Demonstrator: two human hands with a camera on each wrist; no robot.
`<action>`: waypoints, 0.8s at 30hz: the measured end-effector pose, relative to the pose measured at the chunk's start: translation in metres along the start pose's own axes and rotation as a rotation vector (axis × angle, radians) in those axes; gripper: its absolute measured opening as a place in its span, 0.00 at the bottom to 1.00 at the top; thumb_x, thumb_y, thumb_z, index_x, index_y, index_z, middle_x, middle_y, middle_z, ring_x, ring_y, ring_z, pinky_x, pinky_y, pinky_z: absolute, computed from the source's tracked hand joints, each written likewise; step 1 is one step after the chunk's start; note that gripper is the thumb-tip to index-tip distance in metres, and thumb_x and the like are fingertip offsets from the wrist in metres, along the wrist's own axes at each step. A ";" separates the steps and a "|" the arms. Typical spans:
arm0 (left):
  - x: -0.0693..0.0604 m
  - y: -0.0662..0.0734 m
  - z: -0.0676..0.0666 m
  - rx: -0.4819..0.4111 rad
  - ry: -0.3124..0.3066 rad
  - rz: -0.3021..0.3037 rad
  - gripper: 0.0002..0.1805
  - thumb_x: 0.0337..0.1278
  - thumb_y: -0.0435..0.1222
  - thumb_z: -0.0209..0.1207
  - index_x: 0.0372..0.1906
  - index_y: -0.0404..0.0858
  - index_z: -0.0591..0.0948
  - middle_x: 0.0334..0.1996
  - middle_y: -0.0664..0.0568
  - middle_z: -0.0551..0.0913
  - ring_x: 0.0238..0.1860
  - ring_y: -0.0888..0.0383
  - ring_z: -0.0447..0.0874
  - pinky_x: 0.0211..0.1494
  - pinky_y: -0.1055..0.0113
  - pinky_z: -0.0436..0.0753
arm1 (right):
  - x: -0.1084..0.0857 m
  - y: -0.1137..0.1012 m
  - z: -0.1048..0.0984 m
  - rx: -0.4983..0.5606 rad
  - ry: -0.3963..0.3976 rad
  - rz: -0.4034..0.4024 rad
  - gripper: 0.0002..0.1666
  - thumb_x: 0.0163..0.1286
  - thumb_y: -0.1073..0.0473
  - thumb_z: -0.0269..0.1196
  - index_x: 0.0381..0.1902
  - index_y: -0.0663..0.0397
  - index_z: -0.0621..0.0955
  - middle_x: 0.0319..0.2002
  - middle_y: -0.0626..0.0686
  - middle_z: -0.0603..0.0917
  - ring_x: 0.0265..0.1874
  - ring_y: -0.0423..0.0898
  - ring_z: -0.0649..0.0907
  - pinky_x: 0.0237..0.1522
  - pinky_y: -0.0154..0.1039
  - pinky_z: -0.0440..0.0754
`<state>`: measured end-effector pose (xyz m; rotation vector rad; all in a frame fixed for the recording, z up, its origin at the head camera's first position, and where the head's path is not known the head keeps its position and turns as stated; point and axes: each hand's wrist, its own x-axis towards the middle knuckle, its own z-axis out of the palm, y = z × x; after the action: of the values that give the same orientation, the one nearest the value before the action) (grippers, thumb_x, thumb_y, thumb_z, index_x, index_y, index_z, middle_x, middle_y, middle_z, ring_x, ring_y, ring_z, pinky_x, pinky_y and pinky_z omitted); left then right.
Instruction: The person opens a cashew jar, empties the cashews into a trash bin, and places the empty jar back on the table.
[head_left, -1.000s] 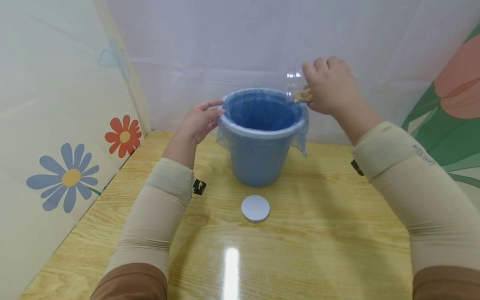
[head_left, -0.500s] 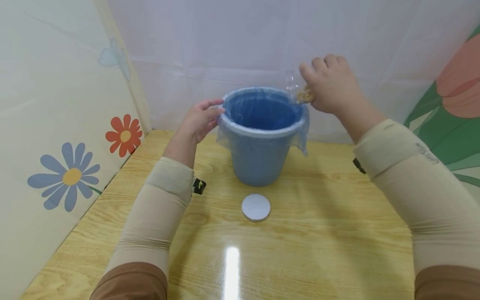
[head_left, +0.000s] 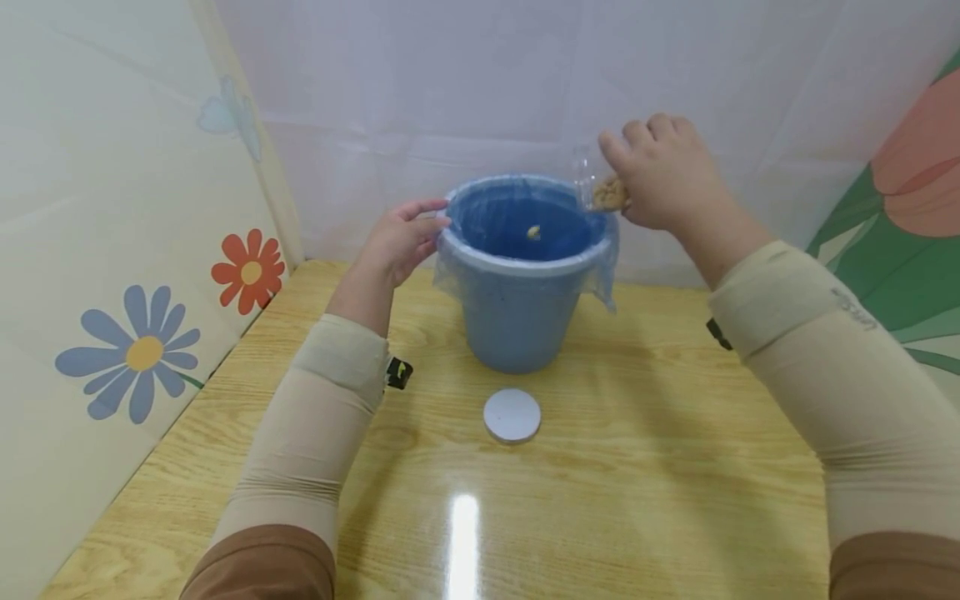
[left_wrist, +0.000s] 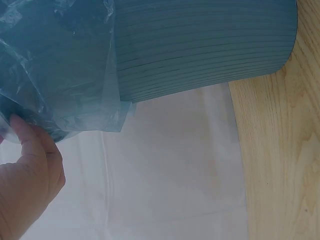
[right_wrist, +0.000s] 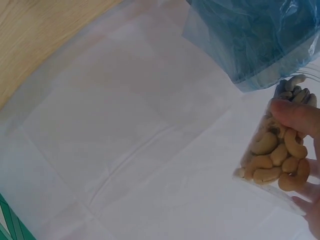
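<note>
In the head view my right hand (head_left: 660, 175) grips a clear plastic jar (head_left: 584, 173), tilted with its mouth over the right side of the bin. Cashews (right_wrist: 275, 157) fill much of the jar in the right wrist view, the thumb lying across its side. A single cashew (head_left: 533, 232) shows against the inside of the blue bin (head_left: 517, 321), apart from the jar. A thin blue plastic bag (left_wrist: 75, 65) lines the bin and hangs over its rim. My left hand (head_left: 401, 242) holds the rim on the left, fingers and thumb on its edge; some fingertips are hidden.
A round white lid (head_left: 512, 415) lies on the wooden table (head_left: 637, 500) in front of the bin. Pale sheets (head_left: 420, 75) form a wall behind, and flower-printed panels (head_left: 142, 354) stand at the sides.
The jar has tipped slightly further and the cashews have shifted inside it. One cashew now appears over the bin's inside. The left hand keeps its place on the rim.
</note>
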<state>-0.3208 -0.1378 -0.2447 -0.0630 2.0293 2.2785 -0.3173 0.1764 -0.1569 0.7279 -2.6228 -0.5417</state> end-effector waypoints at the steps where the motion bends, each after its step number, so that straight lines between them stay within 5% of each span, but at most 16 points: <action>1: 0.000 0.000 0.000 0.001 0.000 0.000 0.22 0.56 0.31 0.58 0.57 0.43 0.75 0.54 0.48 0.73 0.49 0.57 0.77 0.53 0.69 0.76 | 0.000 0.000 0.000 0.001 0.001 0.000 0.46 0.49 0.55 0.68 0.61 0.61 0.58 0.53 0.71 0.66 0.52 0.70 0.65 0.57 0.65 0.60; 14: 0.001 -0.002 0.000 0.006 -0.003 0.009 0.22 0.56 0.30 0.58 0.57 0.42 0.74 0.55 0.48 0.73 0.53 0.54 0.75 0.54 0.68 0.76 | 0.000 0.001 0.004 -0.046 -0.076 -0.050 0.41 0.53 0.54 0.66 0.59 0.61 0.60 0.52 0.70 0.67 0.51 0.69 0.66 0.57 0.65 0.61; 24: 0.002 -0.002 0.002 -0.001 0.002 0.011 0.21 0.56 0.30 0.59 0.57 0.42 0.75 0.55 0.48 0.72 0.52 0.55 0.75 0.54 0.68 0.76 | -0.003 0.003 0.006 -0.015 -0.102 -0.030 0.50 0.51 0.50 0.68 0.64 0.63 0.56 0.55 0.71 0.65 0.53 0.70 0.64 0.55 0.66 0.61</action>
<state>-0.3228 -0.1357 -0.2465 -0.0541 2.0343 2.2869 -0.3190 0.1821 -0.1616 0.7545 -2.7025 -0.6217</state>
